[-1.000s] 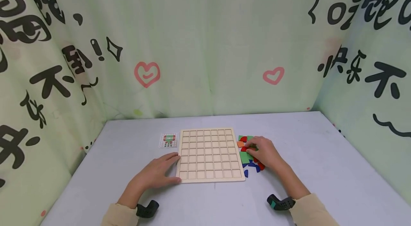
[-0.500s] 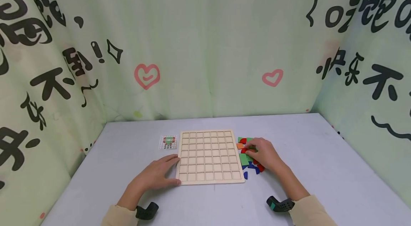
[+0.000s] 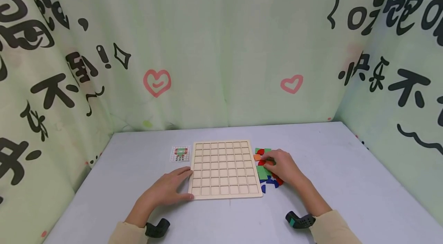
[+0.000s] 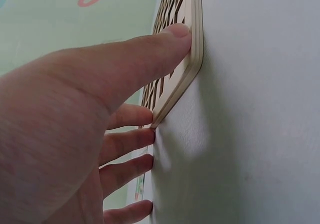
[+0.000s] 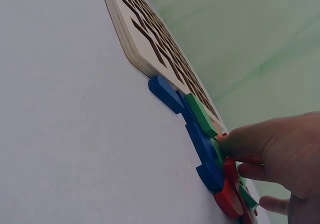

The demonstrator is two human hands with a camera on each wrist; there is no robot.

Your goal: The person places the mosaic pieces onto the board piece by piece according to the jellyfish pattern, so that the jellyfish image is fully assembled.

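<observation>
A square wooden board (image 3: 226, 169) with a grid of shallow cells lies on the table. My left hand (image 3: 169, 188) rests at its left side; in the left wrist view the thumb (image 4: 150, 53) lies on the board's corner, and the other fingers are spread along the edge. Beside the board's right edge my right hand (image 3: 283, 164) reaches into a pile of coloured pieces, fingertips among them. An orange piece (image 3: 257, 157) is at the index fingertip. Green pieces (image 3: 262, 172), red pieces (image 5: 229, 203) and blue pieces (image 5: 165, 92) lie around. Fingers partly hide the pile.
Left of the board's upper corner lies a small pattern card (image 3: 180, 154) with a green and red figure on a grid. Behind the white table (image 3: 145, 151) hangs a pale green curtain (image 3: 225, 44) with printed writing and hearts; it also closes both sides.
The head view has shifted slightly. Both hands stay where they were, the left at the board and the right over the pieces.
</observation>
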